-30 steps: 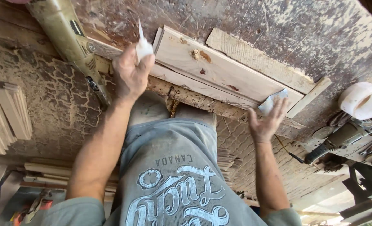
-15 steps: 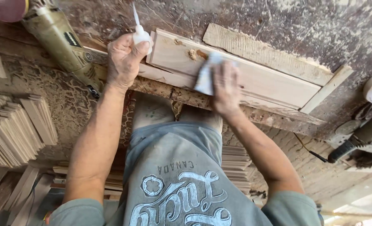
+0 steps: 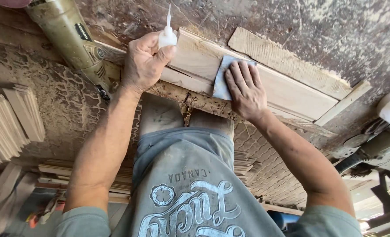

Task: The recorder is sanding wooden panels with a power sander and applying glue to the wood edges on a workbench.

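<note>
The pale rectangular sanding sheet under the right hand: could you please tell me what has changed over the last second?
The right hand carried the pale rectangular sanding sheet from the plank's right end leftward to the middle of the light wooden plank. The left hand still grips the small white nozzle bottle.

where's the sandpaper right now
In the head view, the blue-grey sandpaper sheet lies right of centre, flat on the pale wood board under the fingers of the right hand, right of the glue bottle in the left hand.
</note>
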